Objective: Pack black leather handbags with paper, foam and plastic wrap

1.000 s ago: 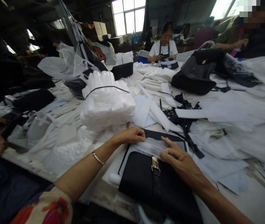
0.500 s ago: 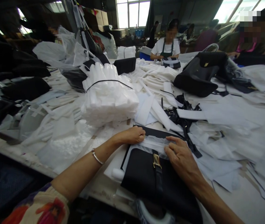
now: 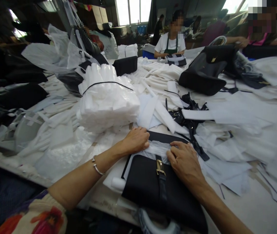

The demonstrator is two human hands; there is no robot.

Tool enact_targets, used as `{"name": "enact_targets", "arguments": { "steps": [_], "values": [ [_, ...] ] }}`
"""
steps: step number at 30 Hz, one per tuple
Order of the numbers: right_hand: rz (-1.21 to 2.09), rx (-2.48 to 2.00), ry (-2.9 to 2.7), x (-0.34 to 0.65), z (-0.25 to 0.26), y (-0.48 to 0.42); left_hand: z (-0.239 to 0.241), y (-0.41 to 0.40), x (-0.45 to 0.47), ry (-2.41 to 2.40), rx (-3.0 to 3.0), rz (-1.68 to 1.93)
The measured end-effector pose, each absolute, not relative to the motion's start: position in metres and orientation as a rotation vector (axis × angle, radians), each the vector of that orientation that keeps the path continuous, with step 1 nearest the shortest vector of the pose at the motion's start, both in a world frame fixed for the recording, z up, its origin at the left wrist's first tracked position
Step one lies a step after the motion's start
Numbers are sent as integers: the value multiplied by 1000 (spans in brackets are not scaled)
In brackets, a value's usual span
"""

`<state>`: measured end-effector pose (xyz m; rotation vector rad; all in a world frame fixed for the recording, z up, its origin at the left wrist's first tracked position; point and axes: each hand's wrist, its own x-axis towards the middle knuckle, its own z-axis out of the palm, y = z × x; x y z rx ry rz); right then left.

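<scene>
A black handbag [image 3: 143,185] lies in front of me at the table's near edge. Its front strap carries a gold buckle [image 3: 160,166], and a wrapped handle [image 3: 153,224] hangs at the bottom. Across the bag's upper part runs a crinkled strip of clear plastic film [image 3: 157,148]. My left hand [image 3: 136,139] is closed at the film's left end, its fingertips partly hidden. At the other end, my right hand [image 3: 183,159] has its fingers curled and pressed together on the film. White foam padding [image 3: 117,184] sticks out beside the bag's left side.
A strapped bundle of white foam sheets [image 3: 109,100] stands beyond my left hand. Black straps with buckles [image 3: 189,113] and loose white sheets [image 3: 228,175] lie to the right. Farther off are another black bag [image 3: 201,78] and a co-worker in a green apron [image 3: 171,45].
My left hand has turned slightly, with its knuckles higher. The right hand's fingers have drawn in more over the film. The whole view has shifted a little; the bag stays in place.
</scene>
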<state>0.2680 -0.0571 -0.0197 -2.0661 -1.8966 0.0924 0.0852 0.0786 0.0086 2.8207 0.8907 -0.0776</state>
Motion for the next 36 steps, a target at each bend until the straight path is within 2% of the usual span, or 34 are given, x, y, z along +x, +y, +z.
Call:
{"name": "enact_targets", "arguments": {
  "steps": [4,8,17,26,32,36],
  "values": [
    [97,-2058,-1899,268,-21,-58,34,60,86,693,2829,172],
    [116,-2043,-1916,270,-23,-59,46,53,84,594,2695,205],
    [137,-2041,-1917,273,-26,-59,20,88,86,679,2516,39],
    [142,-2048,-1863,270,-23,-60,34,82,89,761,2530,-101],
    [201,-2047,-1771,269,-21,-60,44,81,99,885,2243,-348],
    [187,-2048,-1803,269,-22,-59,34,75,105,914,2460,-315]
  ]
}}
